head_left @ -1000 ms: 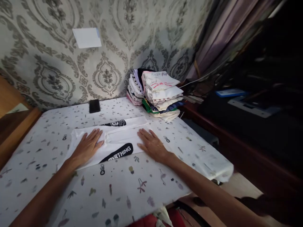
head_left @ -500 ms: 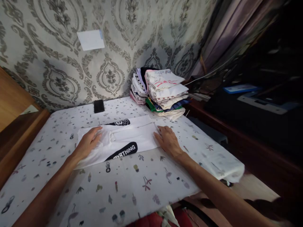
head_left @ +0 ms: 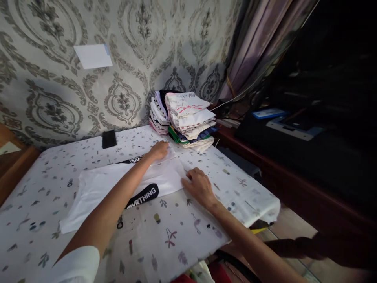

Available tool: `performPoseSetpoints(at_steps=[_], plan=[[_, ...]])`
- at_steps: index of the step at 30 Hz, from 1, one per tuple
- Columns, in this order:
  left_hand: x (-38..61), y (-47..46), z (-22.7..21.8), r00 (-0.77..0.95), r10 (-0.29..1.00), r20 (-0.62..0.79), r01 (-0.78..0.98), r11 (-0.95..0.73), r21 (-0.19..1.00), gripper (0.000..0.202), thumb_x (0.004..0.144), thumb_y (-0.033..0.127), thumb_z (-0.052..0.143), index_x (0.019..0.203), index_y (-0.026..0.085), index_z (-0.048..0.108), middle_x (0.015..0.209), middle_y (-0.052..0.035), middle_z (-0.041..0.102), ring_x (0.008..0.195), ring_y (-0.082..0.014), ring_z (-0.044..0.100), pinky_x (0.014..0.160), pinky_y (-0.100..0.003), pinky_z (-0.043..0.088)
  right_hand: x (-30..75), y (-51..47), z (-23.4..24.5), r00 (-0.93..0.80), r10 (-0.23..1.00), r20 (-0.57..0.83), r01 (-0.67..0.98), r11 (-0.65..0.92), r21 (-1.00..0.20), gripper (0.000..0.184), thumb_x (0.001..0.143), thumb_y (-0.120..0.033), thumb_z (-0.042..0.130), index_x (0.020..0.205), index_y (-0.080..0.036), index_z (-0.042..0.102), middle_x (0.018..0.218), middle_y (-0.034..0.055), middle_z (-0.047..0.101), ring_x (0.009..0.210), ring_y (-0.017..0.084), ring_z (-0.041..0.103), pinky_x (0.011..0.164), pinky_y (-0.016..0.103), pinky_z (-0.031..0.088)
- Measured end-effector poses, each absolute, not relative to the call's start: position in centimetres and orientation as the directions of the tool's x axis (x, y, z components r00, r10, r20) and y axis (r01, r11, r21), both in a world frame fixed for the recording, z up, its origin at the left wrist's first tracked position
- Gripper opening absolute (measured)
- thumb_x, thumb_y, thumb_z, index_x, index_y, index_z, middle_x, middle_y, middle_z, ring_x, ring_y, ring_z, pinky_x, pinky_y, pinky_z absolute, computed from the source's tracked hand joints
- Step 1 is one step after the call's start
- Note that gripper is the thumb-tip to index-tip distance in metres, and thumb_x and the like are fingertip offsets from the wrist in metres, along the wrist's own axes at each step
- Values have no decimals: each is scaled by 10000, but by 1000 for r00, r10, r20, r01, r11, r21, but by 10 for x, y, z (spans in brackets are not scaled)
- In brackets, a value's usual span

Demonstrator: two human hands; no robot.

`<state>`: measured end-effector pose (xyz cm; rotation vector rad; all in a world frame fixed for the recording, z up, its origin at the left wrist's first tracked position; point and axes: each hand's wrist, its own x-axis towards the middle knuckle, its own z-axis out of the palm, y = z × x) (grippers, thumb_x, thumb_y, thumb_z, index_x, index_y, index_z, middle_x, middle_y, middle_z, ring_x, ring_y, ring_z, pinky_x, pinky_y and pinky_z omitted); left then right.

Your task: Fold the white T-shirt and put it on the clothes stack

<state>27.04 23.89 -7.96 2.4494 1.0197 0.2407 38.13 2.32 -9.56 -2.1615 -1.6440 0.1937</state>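
Observation:
A folded white garment [head_left: 103,181] lies flat across the table, with black printed patches, one lettered in white and ending in "RTHING". My left hand [head_left: 159,150] reaches over it to its far right corner, fingers closed on the cloth there. At the near right corner, my right hand [head_left: 200,187] has its fingers bent and closed at the garment's edge. My left forearm hides part of the garment's middle.
Behind my hands, a tall stack of folded clothes [head_left: 191,118] stands near the wall. A black phone [head_left: 109,139] lies at the table's back. The patterned cloth [head_left: 173,251] covers the table, whose right edge drops beside dark furniture [head_left: 282,173].
My left hand has moved from the garment's left part to its far right corner and closed there. The left part now lies spread flatter and further out. My right hand's fingers have curled in.

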Motion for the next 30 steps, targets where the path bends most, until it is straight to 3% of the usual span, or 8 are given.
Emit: performPoseSetpoints(at_steps=[5, 7, 10, 14, 16, 22, 27, 30], plan=[[272, 250, -71, 681, 727, -93, 618, -502, 605, 169, 625, 45, 627, 772, 128, 642, 722, -28, 611, 739, -181, 561, 716, -279, 448, 381, 29, -95, 359, 927, 111, 628, -152, -763, 144, 750, -289, 538, 674, -231, 431, 603, -37, 497, 566, 146, 474, 562, 268, 355], [257, 252, -60, 665, 744, -71, 578, -451, 680, 201, 636, 73, 629, 827, 130, 656, 704, -7, 584, 692, -150, 527, 649, -246, 411, 373, 29, -90, 369, 919, 138, 509, -76, -858, 151, 743, -319, 539, 690, -235, 425, 571, -55, 467, 530, 133, 440, 534, 260, 349], [217, 255, -41, 629, 776, -51, 508, -360, 782, 270, 691, 141, 628, 958, 143, 663, 701, 14, 548, 627, -106, 477, 569, -217, 349, 350, 29, -74, 342, 907, 246, 464, 65, -883, 111, 752, -311, 543, 738, -230, 469, 602, -48, 500, 545, 133, 454, 539, 254, 373], [143, 253, -25, 572, 812, -120, 464, -199, 863, 299, 706, 196, 617, 996, 147, 667, 582, 40, 474, 495, -74, 399, 486, -207, 277, 302, 30, -59, 138, 907, 398, 557, 261, -788, 30, 814, -232, 513, 809, -223, 541, 691, -19, 564, 621, 145, 518, 600, 250, 411], [109, 248, -28, 541, 820, -186, 467, -110, 877, 316, 683, 204, 614, 986, 137, 672, 563, 28, 503, 480, -83, 439, 482, -206, 309, 277, 33, -63, -28, 903, 428, 640, 345, -686, 95, 829, -164, 503, 859, -217, 575, 763, 3, 607, 675, 155, 554, 649, 256, 427], [65, 229, -59, 510, 803, -307, 456, 50, 889, 319, 634, 233, 656, 936, 134, 677, 800, -65, 673, 655, -144, 619, 643, -274, 509, 235, 38, -93, -407, 865, 294, 847, 478, -233, 179, 850, -52, 513, 859, -199, 614, 898, 61, 660, 837, 208, 594, 729, 302, 432], [67, 230, -67, 487, 839, -241, 482, -28, 875, 332, 744, 382, 641, 966, 140, 690, 818, -59, 649, 635, -115, 562, 551, -223, 428, 234, 35, -97, -392, 863, 318, 857, 468, -215, 173, 863, -51, 525, 879, -192, 623, 900, 51, 651, 859, 197, 592, 745, 297, 432], [71, 231, -70, 442, 877, -187, 575, -117, 810, 263, 757, 311, 621, 937, 132, 690, 757, -47, 621, 633, -132, 552, 528, -226, 391, 235, 35, -97, -399, 858, 325, 854, 476, -209, 165, 853, -54, 536, 872, -187, 632, 887, 52, 646, 852, 199, 587, 740, 302, 434]])
